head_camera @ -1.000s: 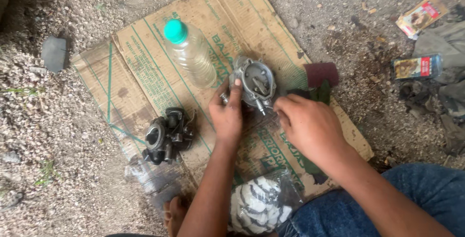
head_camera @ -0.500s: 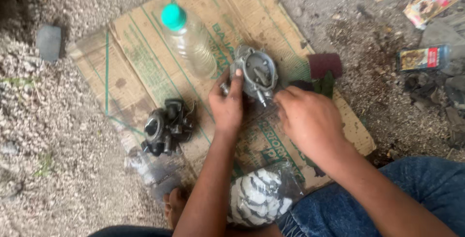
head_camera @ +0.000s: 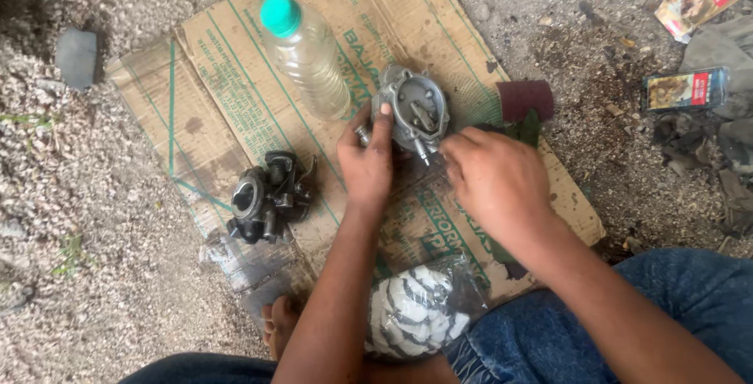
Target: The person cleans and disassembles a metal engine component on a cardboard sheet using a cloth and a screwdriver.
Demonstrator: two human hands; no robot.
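A: How do the fingers stand?

B: The left hand (head_camera: 367, 166) has its fingers clamped on the near-left side of the grey carburettor body (head_camera: 414, 111). The right hand (head_camera: 496, 184) meets its near-right edge, fingertips pinched together; on what, I cannot tell.

A: And around the carburettor?

B: It sits on the cardboard sheet (head_camera: 227, 94). A clear bottle (head_camera: 306, 54) lies just left of it, a dark second carburettor (head_camera: 267, 196) further left, nearer the person.

A: Risk?

B: I judge a small part could slip out and vanish into the gravel (head_camera: 94, 290).
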